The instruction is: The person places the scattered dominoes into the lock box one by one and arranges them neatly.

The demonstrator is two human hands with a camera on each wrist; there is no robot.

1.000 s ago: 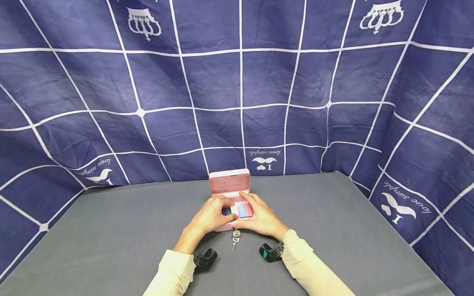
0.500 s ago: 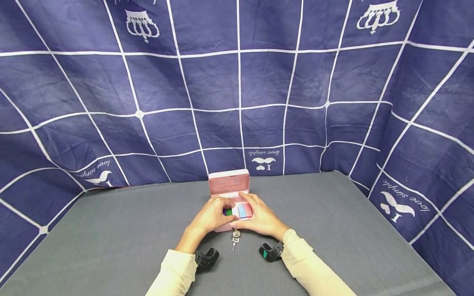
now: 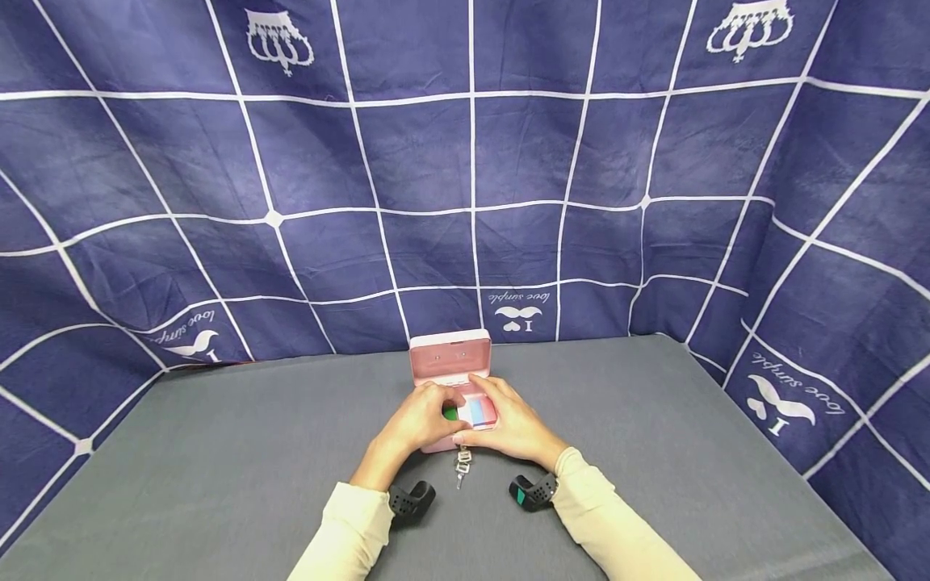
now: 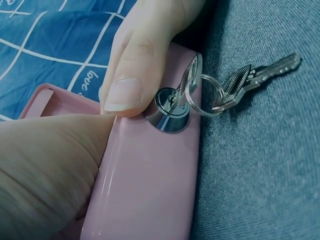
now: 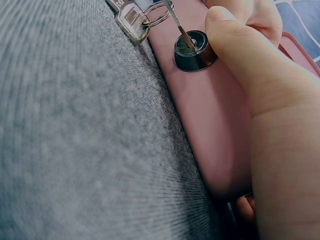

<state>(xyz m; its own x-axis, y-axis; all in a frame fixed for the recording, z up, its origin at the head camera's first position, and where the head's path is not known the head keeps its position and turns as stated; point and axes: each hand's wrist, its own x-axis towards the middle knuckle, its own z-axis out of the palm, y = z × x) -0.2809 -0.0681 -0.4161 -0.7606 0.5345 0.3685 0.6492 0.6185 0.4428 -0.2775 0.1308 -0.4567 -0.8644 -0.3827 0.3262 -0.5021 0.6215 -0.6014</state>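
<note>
A pink cash box (image 3: 450, 355) stands with its lid raised at the back. My left hand (image 3: 421, 415) reaches over the front rim, thumb and forefinger curled at either end of a white block-like piece (image 3: 464, 411); its kind cannot be told. My right hand (image 3: 512, 424) grips the right side of the box, thumb on the front rim beside the lock (image 5: 192, 50) and forefinger at the back. Between the hands lie light blue (image 3: 476, 411) and red pieces (image 3: 489, 411). A green piece (image 3: 450, 413) shows beneath my left hand. Lower fingers are mostly hidden.
One key (image 4: 189, 80) sits in the front lock, and a second key (image 4: 265, 72) hangs from its ring (image 4: 204, 95). Grey cloth (image 3: 254, 460) covers the table. A blue checked curtain (image 3: 421, 161) stands behind. Dark bands (image 3: 534, 491) circle both wrists.
My left hand has shifted slightly right, closer to the light blue piece. Purple seen earlier beside the green is now covered. My right hand stays on the box.
</note>
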